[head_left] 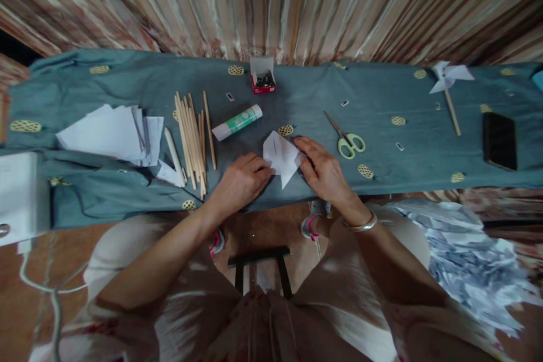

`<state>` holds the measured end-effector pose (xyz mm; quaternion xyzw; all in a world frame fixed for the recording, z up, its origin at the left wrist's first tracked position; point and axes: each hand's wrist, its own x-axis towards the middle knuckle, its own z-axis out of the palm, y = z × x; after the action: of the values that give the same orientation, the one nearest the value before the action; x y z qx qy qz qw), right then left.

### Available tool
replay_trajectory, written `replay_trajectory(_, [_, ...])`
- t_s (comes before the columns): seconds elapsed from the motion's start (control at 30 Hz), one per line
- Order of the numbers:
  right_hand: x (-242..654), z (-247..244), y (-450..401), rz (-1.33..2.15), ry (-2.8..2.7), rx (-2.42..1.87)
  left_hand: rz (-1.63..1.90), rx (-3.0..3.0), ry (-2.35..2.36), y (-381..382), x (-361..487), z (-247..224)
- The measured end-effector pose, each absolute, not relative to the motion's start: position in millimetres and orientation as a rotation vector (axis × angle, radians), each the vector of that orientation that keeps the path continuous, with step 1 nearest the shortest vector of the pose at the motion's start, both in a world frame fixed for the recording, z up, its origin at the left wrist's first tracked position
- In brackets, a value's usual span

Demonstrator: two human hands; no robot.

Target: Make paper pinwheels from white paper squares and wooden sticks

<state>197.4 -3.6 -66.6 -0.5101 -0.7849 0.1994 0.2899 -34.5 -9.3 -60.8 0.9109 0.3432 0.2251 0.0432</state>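
A small white paper (281, 154) with folded, pointed corners lies at the table's near edge, between my two hands. My left hand (246, 180) is closed, thumb and fingers pinching the paper's left corner. On the other side, my right hand (320, 168) has its fingers around the paper's right edge, thumb and forefinger on it. Behind the paper to the left lies a glue stick (238, 122). Green-handled scissors (345, 138) rest to the right of my right hand.
Wooden sticks (193, 141) and a stack of white paper (106, 134) lie left. At the back stands a small box (263, 80) of dark pieces. A paper pinwheel (447, 82) and a phone (500, 141) are at right. Crumpled paper (470, 260) is piled below the table.
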Motion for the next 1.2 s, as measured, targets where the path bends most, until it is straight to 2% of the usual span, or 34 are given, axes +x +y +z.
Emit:
replay_trajectory(0.3, [194, -56, -19, 0.674, -2.039, -1.382, 0.73, 2.812, 1.213, 10, -55, -56])
replay_trajectory(0.9, [204, -52, -25, 0.53, -2.114, -1.333, 0.534, 2.948, 1.074, -13, -22, -55])
replay_trajectory(1.2, [218, -50, -41, 0.722, -2.223, -1.261, 0.676, 2.973, 0.885, -32, -13, -53])
